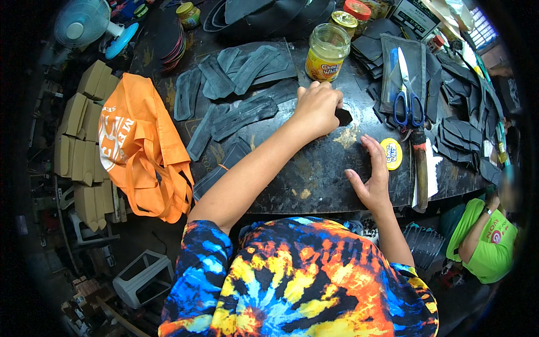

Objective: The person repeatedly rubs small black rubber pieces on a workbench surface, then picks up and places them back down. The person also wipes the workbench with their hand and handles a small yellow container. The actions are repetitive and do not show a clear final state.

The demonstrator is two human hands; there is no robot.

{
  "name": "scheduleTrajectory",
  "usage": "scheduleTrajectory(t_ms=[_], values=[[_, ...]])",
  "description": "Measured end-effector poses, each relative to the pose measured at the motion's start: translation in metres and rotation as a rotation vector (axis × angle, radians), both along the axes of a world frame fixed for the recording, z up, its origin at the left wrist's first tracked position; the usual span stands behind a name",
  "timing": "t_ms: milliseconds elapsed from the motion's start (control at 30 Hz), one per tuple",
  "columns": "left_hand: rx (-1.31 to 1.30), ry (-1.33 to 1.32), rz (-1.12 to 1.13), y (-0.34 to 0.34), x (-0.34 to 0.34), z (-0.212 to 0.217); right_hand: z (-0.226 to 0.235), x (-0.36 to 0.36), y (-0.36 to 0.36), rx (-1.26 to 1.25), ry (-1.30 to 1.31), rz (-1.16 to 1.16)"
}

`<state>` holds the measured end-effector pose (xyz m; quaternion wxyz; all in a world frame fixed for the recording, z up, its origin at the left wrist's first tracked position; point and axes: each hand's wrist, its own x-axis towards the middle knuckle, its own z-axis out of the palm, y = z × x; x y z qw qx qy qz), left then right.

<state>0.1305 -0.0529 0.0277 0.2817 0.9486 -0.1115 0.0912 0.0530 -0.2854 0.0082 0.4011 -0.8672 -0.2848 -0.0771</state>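
Note:
My left hand (317, 108) reaches across the dark worktable (314, 180) and is closed on a small black rubber piece (343, 116), pressing it to the tabletop. My right hand (373, 174) rests flat and open on the table near the front edge, fingers spread, holding nothing. A yellow round lid (391, 153) lies just right of that hand. An open glass jar (327, 51) with a yellow label stands beyond my left hand.
Blue-handled scissors (407, 92) lie on a rubber sheet at right, beside a brush (421, 168). Cut black rubber strips (236, 95) cover the table's left and right. An orange bag (143, 146) hangs off the left edge. A person in green (485, 241) sits at lower right.

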Motion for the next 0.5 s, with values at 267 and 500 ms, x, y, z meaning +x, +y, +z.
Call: scheduleTrajectory(t_ms=[267,500], values=[[-0.402,-0.337,0.042,0.064,-0.017,0.045,-0.002,0.001,-0.003,0.038,0.026,0.001],[-0.366,-0.125,0.415,0.189,0.065,0.023,-0.006,0.002,-0.007,0.038,0.045,0.013]])
